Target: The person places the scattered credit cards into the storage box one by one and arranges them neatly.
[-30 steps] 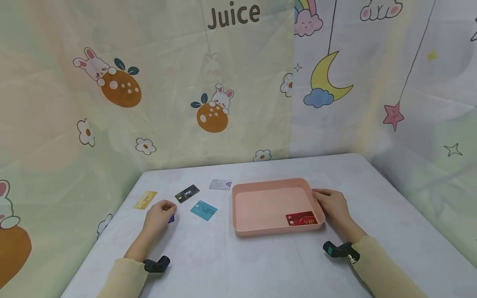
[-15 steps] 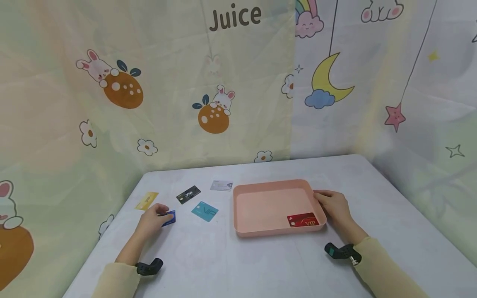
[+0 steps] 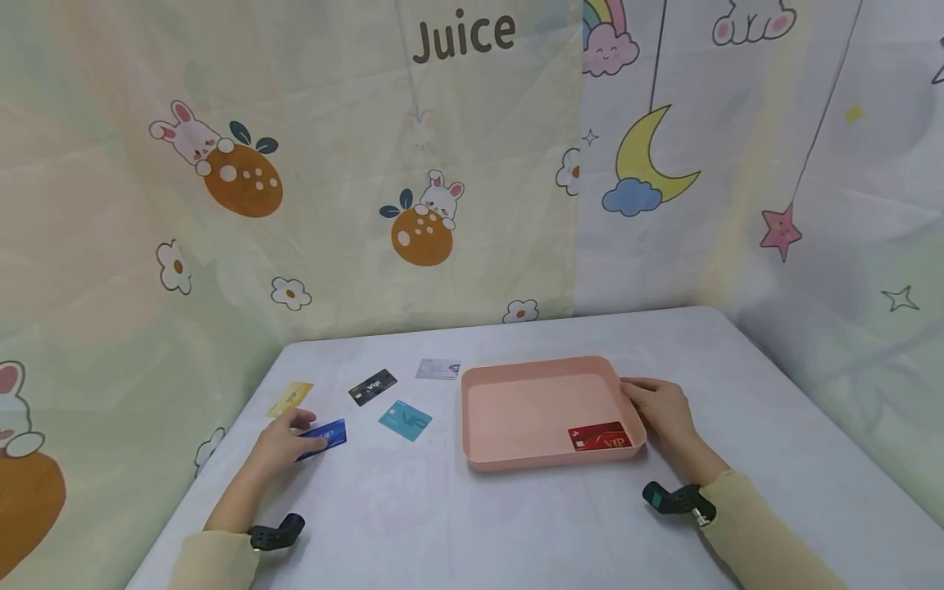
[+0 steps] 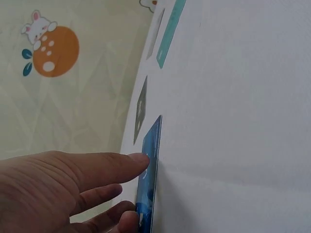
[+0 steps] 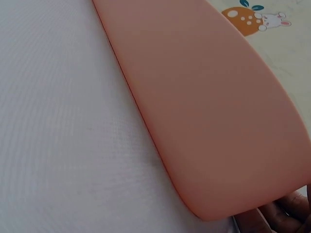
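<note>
My left hand [image 3: 283,442] is at a blue card [image 3: 332,433] on the left side of the table. The thumb lies across the card's printed face and the fingers are bent at its left end, pinching it, as the left wrist view shows with the blue card [image 4: 149,141] and the left hand [image 4: 73,189]. My right hand [image 3: 662,407] grips the right side of a shallow pink tray [image 3: 472,410]. In the right wrist view the fingers curl at the end of the pink tray [image 5: 194,97]. A red VIP card [image 3: 600,436] lies inside the tray, near its front right corner.
Around the left hand lie a gold card [image 3: 290,398], a black VIP card [image 3: 372,387] and a teal VIP card [image 3: 405,420]. A silver card [image 3: 438,369] lies by the tray's back left corner. Printed curtains [image 3: 332,164] hang behind the white table [image 3: 472,524].
My left hand has slid leftward along the blue card, uncovering more of its face. The right hand and the tray have stayed in place.
</note>
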Available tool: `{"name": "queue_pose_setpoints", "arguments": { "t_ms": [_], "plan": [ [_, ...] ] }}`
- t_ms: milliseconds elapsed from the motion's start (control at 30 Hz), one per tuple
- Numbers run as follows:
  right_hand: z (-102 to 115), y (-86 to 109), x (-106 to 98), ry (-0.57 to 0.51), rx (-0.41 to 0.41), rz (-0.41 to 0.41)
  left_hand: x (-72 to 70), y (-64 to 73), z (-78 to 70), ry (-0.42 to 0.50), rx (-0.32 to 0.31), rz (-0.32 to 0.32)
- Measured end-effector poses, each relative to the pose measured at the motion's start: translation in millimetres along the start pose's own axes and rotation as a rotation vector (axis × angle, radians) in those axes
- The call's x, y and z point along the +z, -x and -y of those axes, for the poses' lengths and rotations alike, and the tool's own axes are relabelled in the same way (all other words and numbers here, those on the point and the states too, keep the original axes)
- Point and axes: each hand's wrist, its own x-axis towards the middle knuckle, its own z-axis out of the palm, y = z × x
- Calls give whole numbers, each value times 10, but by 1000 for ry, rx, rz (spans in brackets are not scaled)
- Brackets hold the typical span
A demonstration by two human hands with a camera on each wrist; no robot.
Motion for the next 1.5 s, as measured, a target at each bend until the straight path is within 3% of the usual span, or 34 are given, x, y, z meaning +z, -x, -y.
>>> {"name": "queue_pose_setpoints", "arguments": {
  "t_ms": [500, 700, 867, 1500],
  "plan": [
    [13, 11, 22, -28, 4, 17, -99, 3, 148, -38, -20, 38],
    [9, 25, 19, -32, 3, 17, -168, 33, 136, -119, 15, 65],
    [12, 42, 16, -40, 0, 24, -190, 51, 115, -140, 4, 69],
    [-8, 33, 1, -57, 2, 13, -208, -17, 176, -125, 24, 54]
  ]
}}
